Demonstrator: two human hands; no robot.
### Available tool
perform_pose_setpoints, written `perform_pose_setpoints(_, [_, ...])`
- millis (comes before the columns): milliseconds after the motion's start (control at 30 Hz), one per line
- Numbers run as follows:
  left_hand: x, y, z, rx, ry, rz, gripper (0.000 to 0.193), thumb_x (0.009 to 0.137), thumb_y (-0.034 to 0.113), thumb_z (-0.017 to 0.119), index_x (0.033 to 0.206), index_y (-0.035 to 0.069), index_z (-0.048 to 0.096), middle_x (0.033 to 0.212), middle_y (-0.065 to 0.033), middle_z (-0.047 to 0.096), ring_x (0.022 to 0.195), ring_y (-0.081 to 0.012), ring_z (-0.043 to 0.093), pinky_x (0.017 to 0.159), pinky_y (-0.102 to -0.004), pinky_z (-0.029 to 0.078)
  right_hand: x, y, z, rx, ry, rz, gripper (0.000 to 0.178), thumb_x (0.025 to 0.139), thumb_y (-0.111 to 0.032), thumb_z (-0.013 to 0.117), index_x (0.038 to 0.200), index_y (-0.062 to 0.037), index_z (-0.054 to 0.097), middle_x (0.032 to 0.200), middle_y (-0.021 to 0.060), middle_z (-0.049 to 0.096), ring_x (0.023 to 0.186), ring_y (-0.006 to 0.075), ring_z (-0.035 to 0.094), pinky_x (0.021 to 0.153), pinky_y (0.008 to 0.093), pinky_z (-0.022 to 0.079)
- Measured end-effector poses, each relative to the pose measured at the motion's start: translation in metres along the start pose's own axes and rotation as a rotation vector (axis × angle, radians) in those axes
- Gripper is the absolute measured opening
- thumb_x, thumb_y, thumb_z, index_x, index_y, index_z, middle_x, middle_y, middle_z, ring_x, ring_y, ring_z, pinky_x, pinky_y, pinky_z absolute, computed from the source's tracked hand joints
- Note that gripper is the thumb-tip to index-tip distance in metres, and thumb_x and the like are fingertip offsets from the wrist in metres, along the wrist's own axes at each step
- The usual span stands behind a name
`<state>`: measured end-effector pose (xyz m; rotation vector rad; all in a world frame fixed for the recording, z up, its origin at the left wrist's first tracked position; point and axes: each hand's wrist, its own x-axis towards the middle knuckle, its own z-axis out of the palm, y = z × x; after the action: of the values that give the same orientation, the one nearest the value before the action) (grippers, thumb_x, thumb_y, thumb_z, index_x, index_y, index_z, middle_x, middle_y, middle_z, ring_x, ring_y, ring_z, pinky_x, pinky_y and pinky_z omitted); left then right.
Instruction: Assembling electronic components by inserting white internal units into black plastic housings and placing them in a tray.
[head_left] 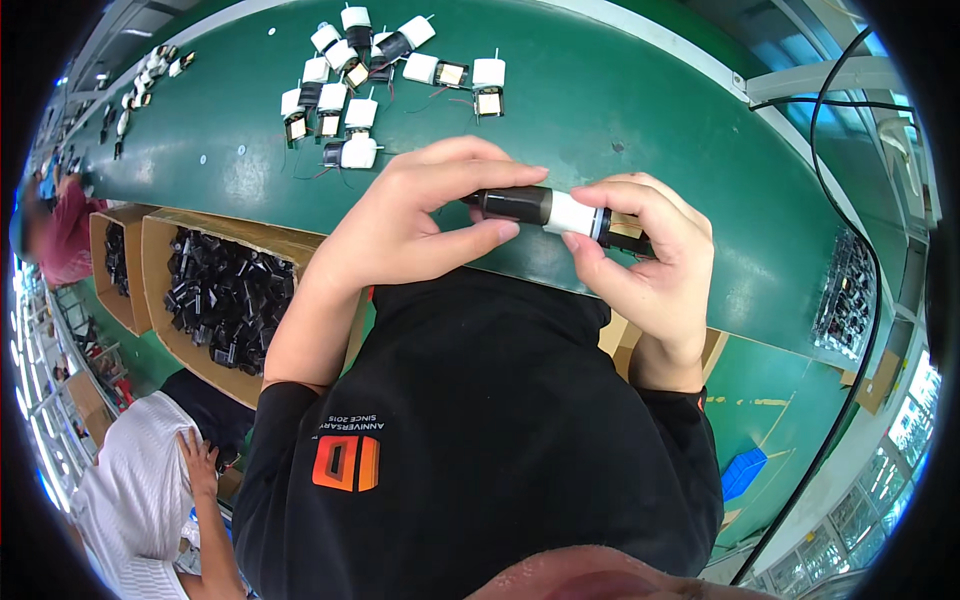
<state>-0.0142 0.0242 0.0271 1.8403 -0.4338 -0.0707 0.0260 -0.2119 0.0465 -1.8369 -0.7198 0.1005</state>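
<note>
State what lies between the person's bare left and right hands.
In the head view, one cylindrical assembly spans from the left hand to the right hand: a glossy dark cylinder leftward, meeting a white plastic section.

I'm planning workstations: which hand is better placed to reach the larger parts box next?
Probably the left hand: the larger box of black parts stands beside its forearm, while the right hand is farther away. Both hold the device.

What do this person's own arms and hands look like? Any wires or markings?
The left grip and right grip are ordinary bare hands without gloves. Bare forearms emerge from short black sleeves; no cables, watch or bracelet show. A small orange mark sits at the right sleeve's edge.
</note>
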Motion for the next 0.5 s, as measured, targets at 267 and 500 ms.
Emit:
perform_pose_setpoints(267, [0.006,-0.006,0.008,-0.064,-0.036,-0.075,0.045,0.080,0.003,0.072,0.125,0.002,0.064,0.104,-0.0122,0.070,0.092,-0.0179,0.066,0.080,-0.0286,0.051,-0.001,0.021,0.003,0.191,0.038,0.098,0.026,0.072,0.005,0.072,0.098,-0.0009,0.068,0.087,0.0053,0.066,0.077,0.0104,0.062,0.068,0.0232,0.049])
perform_pose_setpoints(500, [0.009,-0.004,0.012,-0.053,-0.053,-0.077,0.049,0.081,0.007,0.074,0.128,0.004,0.062,0.105,-0.0101,0.071,0.092,-0.0167,0.068,0.081,-0.0288,0.052,-0.004,0.043,0.018,0.205,-0.037,0.025,0.035,0.078,0.003,0.065,0.112,0.0002,0.056,0.103,0.0090,0.059,0.077,0.0137,0.061,0.068,0.0244,0.049])
